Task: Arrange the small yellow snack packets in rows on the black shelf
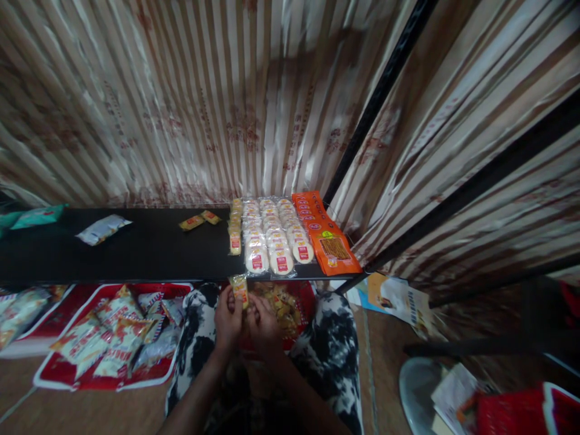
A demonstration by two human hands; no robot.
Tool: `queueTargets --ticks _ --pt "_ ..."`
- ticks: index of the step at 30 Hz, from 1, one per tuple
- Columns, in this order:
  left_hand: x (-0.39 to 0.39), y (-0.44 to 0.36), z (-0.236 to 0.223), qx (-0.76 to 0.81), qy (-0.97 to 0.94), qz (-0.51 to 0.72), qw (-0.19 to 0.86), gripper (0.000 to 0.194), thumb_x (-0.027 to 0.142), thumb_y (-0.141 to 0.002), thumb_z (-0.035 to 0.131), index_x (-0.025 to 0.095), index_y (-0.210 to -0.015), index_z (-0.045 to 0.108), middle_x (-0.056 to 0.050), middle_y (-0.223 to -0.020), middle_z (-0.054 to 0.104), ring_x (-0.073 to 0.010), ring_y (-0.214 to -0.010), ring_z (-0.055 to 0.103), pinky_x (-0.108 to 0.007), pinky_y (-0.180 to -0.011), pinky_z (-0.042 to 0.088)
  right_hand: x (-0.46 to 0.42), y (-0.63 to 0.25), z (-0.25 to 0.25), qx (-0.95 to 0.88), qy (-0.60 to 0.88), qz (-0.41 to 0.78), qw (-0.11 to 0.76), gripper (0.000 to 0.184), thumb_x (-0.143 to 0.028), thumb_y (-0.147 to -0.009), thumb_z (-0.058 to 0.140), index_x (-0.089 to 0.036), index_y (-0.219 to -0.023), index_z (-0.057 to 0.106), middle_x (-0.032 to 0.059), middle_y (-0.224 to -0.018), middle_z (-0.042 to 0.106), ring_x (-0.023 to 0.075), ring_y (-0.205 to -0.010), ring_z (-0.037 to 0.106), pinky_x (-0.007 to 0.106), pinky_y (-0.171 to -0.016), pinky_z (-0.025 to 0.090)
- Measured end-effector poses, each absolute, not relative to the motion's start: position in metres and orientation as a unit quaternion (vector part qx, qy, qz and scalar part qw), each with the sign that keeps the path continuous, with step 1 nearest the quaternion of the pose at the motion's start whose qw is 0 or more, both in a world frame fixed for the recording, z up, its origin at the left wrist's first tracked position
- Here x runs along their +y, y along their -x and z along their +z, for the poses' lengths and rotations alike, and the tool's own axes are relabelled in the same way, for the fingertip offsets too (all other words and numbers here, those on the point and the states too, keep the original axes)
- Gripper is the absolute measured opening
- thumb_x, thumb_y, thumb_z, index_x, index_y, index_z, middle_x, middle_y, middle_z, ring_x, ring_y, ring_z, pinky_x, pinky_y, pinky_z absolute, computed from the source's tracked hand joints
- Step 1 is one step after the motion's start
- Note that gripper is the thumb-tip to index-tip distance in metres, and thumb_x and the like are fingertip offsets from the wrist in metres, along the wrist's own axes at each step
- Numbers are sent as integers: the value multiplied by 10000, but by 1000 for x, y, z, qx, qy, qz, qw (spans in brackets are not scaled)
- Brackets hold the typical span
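Note:
Just in front of the black shelf's (149,248) edge, my left hand (229,317) is closed on a small yellow snack packet (239,291) with a red label. Close beside it, my right hand (263,320) has its fingers curled near the packet's lower end; whether they grip it I cannot tell. Below both hands, a red basket (310,308) holds many similar yellow packets. On the shelf a column of yellow packets (234,235) lies left of rows of round white wrapped crackers (281,260). Orange snack bags (335,248) overlap at the right end.
Two loose yellow packets (193,223), a silver packet (104,229) and a teal packet (38,216) lie along the shelf. Red baskets (179,290) of snack bags stand at lower left. Black posts (380,90) and a striped curtain (190,103) bound the shelf.

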State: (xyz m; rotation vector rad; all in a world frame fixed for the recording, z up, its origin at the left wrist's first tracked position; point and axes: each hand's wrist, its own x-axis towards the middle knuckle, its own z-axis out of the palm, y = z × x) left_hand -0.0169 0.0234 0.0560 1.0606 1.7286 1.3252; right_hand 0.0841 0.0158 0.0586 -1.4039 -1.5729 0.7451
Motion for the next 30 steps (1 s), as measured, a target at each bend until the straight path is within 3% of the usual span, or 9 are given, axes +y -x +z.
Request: queueTargets --ticks 3,10,18,30 --pt "29 21 66 671 -407 518 341 470 414 -784 492 133 -1161 487 -138 -1082 609 -209 -939 608 -338 -830 489 20 -79 69 -646 546 298 442 375 -199 -784 428 -175 -1108 616 95 -1068 608 186 -939 596 278 -842 483" --pt "47 28 83 662 -398 547 322 438 411 -780 501 137 -1121 521 -109 -1035 621 -183 -881 610 -324 -790 498 31 -65 86 -643 518 338 451 373 -152 -806 425 -181 -1150 565 97 -1089 589 156 -869 622 285 -795 521" --pt "73 41 85 678 -435 529 267 401 364 -794 493 145 -1128 528 -98 -1034 620 -175 -854 606 -325 -791 490 47 -52 95 -629 481 387 472 427 -94 -776 406 -170 -1177 531 110 -1151 563 150 -926 630 288 -822 533" --pt "106 50 80 662 -472 523 258 404 348 -805 484 131 -1144 521 -116 -1039 627 -182 -867 614 -338 -814 489 75 -41 91 -648 488 348 470 549 -31 -694 391 -206 -1190 545 70 -1170 582 169 -1044 567 346 -952 455"
